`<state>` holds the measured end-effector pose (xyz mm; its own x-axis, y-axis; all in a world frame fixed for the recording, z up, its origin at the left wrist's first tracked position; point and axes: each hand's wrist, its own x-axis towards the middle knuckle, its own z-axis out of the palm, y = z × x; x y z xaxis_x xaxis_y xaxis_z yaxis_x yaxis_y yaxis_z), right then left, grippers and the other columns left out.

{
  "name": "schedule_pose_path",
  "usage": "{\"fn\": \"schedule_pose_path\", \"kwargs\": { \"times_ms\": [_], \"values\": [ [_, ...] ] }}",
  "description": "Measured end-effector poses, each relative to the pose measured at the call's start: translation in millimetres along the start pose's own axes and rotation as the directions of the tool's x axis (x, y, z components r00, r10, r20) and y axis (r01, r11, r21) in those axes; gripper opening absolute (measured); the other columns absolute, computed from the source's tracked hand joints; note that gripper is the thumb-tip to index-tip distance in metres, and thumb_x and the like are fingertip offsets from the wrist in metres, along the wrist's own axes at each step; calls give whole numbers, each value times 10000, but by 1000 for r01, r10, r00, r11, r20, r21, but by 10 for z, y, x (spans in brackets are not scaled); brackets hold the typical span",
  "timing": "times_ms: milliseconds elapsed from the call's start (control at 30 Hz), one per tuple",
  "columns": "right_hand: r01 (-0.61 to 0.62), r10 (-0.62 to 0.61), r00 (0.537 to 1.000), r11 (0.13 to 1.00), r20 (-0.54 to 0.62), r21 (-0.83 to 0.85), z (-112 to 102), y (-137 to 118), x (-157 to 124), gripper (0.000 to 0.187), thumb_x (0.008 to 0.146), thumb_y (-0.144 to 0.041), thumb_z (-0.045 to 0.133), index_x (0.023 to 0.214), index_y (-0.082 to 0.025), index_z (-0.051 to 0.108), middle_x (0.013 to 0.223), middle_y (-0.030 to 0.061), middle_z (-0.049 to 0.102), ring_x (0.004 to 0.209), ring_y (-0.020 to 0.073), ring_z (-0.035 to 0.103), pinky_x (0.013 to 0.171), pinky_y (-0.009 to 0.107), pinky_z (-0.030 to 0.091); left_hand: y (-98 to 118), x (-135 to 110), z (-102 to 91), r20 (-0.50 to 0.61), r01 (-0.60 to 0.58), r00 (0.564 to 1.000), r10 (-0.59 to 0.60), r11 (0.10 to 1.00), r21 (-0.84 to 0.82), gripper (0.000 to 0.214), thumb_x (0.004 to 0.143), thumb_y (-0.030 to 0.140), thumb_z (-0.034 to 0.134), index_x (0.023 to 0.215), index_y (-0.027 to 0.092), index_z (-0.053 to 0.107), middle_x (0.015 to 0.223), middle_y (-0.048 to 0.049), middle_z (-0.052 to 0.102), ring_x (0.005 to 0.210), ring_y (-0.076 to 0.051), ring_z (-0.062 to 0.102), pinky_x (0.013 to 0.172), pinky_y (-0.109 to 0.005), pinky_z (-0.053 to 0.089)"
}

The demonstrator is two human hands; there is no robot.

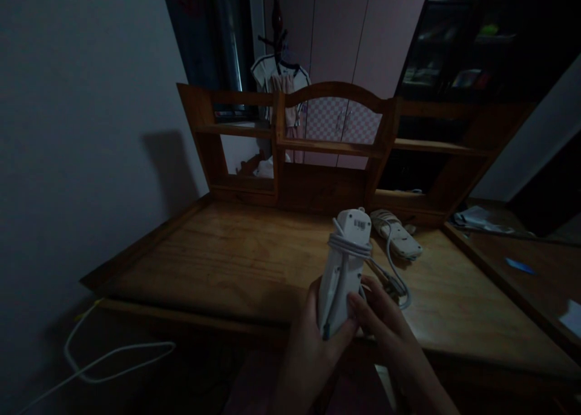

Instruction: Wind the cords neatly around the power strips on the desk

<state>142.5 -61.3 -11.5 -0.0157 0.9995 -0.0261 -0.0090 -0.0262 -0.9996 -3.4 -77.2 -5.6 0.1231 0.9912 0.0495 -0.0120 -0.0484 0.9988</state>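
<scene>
Above the near edge of the broad, yellow-brown wooden desk (227,239), right of its middle, a long white plastic power strip (336,276) is held with its far end tipped up, a barcode label showing there. Pale grey rubbery cord (349,245) circles its upper part in several turns, which probably keeps the slack bundled against the casing. The left hand (313,336) has fingers and thumb clamped around the lower end, seemingly to steady it and leave the wound end exposed. The right hand (390,321) has thumb and fingers bent close together at the strip's right side; in this dim light I cannot tell whether they pinch cord or merely rest against the casing. Just beyond that hand, over the desk's right part, curves a loose grey cable loop (407,294). Toward the desk's back right lies a second white, oblong plastic strip (402,238), cord wound about one end, perhaps set there out of the hands' way. Along the desk's back edge stands a brown wooden shelf unit (336,90) with an arched top.
</scene>
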Motion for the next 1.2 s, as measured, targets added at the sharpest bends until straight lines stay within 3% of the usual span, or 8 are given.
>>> {"fn": "schedule_pose_path", "kwargs": {
  "times_ms": [133, 300, 433, 500, 700, 867, 1067, 1200],
  "values": [
    [86, -76, 988, 994, 134, -71, -8, -42, 18, 386, 885, -451, 595, 1173, -208, 514, 1111, 100, 667, 927, 210, 663, 755, 282, 544, 13, 59, -45, 122, 77, 991, -53, 977, -198, 368, 819, 310, 656, 1155, 181, 578, 1105, -100, 689, 1014, -274, 662, 856, -344, 518],
    [207, -159, 969, 940, 191, -271, -77, -90, 49, 367, 912, -433, 558, 1192, -198, 523, 1037, 84, 686, 910, 210, 671, 747, 286, 539, -87, 121, -34, 47, 58, 998, -45, 942, -331, 458, 734, 335, 738, 1142, 174, 607, 1055, -100, 708, 950, -269, 678, 791, -316, 534],
    [313, -268, 949, 709, 169, -632, -223, -239, 111, 251, 933, -408, 524, 1015, -203, 643, 776, 27, 697, 673, 171, 654, 587, 247, 472, -222, 173, -106, -54, 99, 992, -116, 961, -260, 469, 761, 442, 708, 1117, 153, 606, 861, -73, 698, 697, -203, 668, 591, -263, 514],
    [346, -339, 926, 580, 168, -737, -305, -311, 166, 237, 943, -380, 509, 955, -206, 668, 753, 25, 700, 639, 171, 649, 579, 256, 456, -244, 181, -176, -49, 89, 994, -101, 975, -204, 455, 786, 453, 682, 1122, 157, 602, 877, -74, 692, 714, -201, 662, 606, -263, 509],
    [482, -445, 826, 237, 347, -844, -467, -404, 299, 178, 947, -275, 518, 913, -213, 681, 871, 39, 716, 739, 178, 680, 650, 257, 461, -143, 130, -374, -12, 17, 1000, -16, 993, 117, 409, 816, 434, 654, 1140, 188, 603, 1066, -82, 677, 980, -246, 630, 840, -290, 471],
    [556, -431, 740, -39, 516, -830, -393, -400, 278, 150, 950, -214, 506, 882, -195, 639, 759, 30, 658, 649, 160, 637, 551, 248, 372, -176, 70, -397, -52, 19, 999, -4, 957, 290, 406, 835, 433, 611, 1175, 213, 610, 1039, -93, 697, 948, -263, 644, 804, -287, 459],
    [628, -317, 688, -192, 653, -754, -235, -529, 163, 202, 803, -29, 566, 892, -208, 540, 779, 2, 626, 654, 175, 598, 551, 283, 307, -280, 16, -393, -12, -18, 1000, 25, 909, 416, 771, 766, 250, 635, 1476, 315, 342, 1379, -76, 557, 1025, -303, 635, 868, -316, 427],
    [658, -238, 665, -263, 708, -706, -180, -580, 123, 298, 730, 29, 551, 904, -209, 502, 792, 6, 620, 668, 193, 596, 572, 299, 321, -258, 21, -395, 8, 9, 1000, -14, 905, 426, 848, 755, 215, 631, 1508, 315, 254, 1269, -87, 640, 928, -294, 668, 797, -309, 448]
  ]
}}
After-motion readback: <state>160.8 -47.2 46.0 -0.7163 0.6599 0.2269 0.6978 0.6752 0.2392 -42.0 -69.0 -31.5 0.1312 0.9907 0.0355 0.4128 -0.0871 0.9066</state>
